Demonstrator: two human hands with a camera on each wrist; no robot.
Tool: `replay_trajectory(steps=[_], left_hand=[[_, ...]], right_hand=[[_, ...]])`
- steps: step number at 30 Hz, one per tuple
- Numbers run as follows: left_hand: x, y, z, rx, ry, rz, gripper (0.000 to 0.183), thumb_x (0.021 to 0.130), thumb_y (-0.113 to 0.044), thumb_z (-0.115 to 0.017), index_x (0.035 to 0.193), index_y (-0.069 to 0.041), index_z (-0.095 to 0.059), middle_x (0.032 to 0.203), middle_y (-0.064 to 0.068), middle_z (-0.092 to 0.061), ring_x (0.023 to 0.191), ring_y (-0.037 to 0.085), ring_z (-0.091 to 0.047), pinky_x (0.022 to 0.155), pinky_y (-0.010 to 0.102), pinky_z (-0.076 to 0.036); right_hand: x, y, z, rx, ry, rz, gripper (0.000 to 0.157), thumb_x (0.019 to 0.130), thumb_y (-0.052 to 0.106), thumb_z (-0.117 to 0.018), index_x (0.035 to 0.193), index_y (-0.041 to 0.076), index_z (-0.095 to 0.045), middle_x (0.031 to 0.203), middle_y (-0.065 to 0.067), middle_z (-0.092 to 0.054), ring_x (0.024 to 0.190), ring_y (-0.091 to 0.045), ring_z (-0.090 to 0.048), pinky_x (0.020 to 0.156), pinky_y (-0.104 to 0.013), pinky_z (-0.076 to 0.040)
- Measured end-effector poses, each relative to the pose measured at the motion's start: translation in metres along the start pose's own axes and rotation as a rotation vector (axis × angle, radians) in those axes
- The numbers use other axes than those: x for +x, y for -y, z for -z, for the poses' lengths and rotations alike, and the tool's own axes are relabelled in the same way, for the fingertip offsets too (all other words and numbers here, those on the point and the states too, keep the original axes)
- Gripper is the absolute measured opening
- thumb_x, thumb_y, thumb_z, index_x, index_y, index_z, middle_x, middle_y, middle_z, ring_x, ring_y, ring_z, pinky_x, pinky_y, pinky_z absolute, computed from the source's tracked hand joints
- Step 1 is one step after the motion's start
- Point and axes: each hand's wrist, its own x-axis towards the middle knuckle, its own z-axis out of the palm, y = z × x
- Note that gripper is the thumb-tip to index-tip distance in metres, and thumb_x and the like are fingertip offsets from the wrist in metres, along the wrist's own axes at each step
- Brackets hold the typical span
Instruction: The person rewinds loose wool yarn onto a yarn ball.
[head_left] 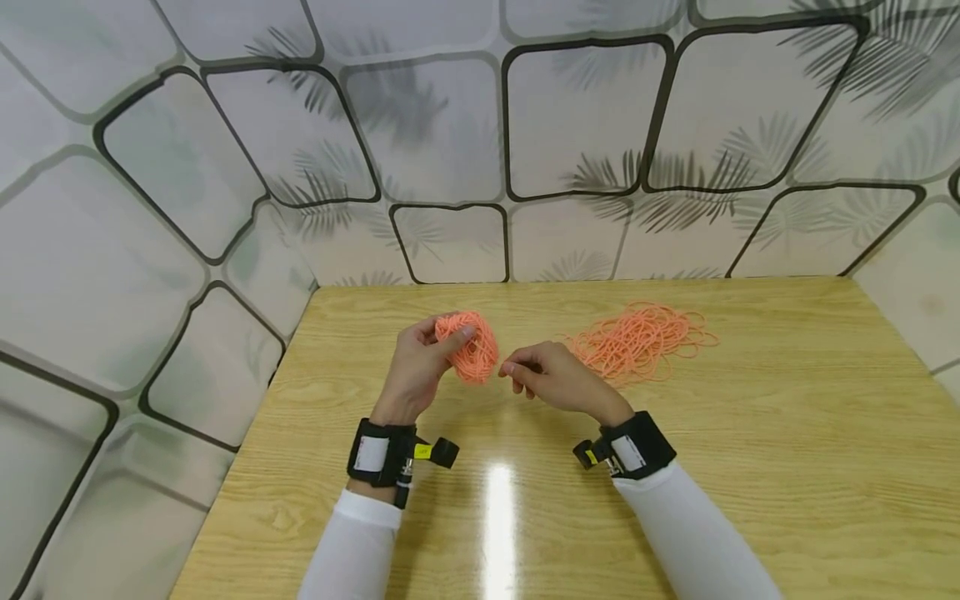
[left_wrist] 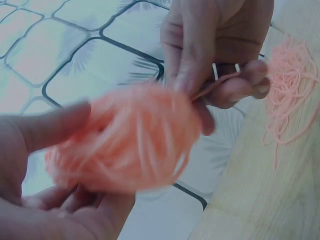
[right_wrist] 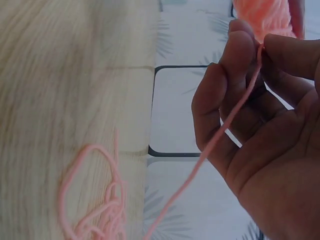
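Observation:
My left hand (head_left: 418,367) grips a ball of coral-orange yarn (head_left: 486,350), its thumb lying across the near face. In the left wrist view the yarn ball (left_wrist: 135,140) is blurred, with fingers below it and the thumb above. Close to the ball's right side, my right hand (head_left: 558,377) pinches a yarn strand (right_wrist: 220,135) between thumb and forefinger. That strand runs over the palm and down out of the right wrist view. Behind the right hand, a loose heap of the same yarn (head_left: 645,337) lies tangled on the table.
The light wood table (head_left: 787,467) meets a patterned wall (head_left: 585,117) at its back edge. Another wall panel (head_left: 112,275) rises along the left. Each wrist wears a black strap (head_left: 645,446) with a small camera. Loose loops (right_wrist: 100,210) spread out from the heap.

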Motion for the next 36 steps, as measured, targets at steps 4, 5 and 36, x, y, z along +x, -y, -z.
replay_trajectory(steps=[4,5,36], left_hand=[[0.004,0.001,0.0,-0.06,-0.097,-0.036,0.04,0.078,-0.025,-0.072,0.109,-0.002,-0.061,0.106,0.016,-0.058,0.093,0.023,-0.058,0.081,0.039,-0.047],[0.004,0.001,0.0,-0.07,-0.118,-0.043,0.04,0.078,-0.025,-0.072,0.108,-0.002,-0.062,0.105,0.016,-0.057,0.093,0.023,-0.058,0.081,0.039,-0.047],[0.009,0.01,0.002,0.46,0.662,-0.008,0.025,0.087,-0.026,-0.063,0.104,-0.008,-0.063,0.091,0.012,-0.064,0.079,0.023,-0.06,0.072,0.039,-0.049]], right_hand=[[-0.005,-0.001,-0.006,-0.095,0.016,0.022,0.024,0.098,0.031,-0.043,0.099,0.019,-0.064,0.078,-0.008,-0.061,0.063,-0.016,-0.054,0.052,-0.03,-0.042],[-0.007,-0.001,-0.008,-0.114,0.021,0.031,0.024,0.098,0.03,-0.043,0.099,0.019,-0.064,0.078,-0.006,-0.061,0.061,-0.014,-0.054,0.052,-0.029,-0.042],[-0.009,0.037,0.023,-0.237,-0.096,0.163,0.013,0.092,0.035,-0.054,0.09,0.026,-0.063,0.069,0.01,-0.056,0.053,-0.011,-0.046,0.051,-0.027,-0.038]])
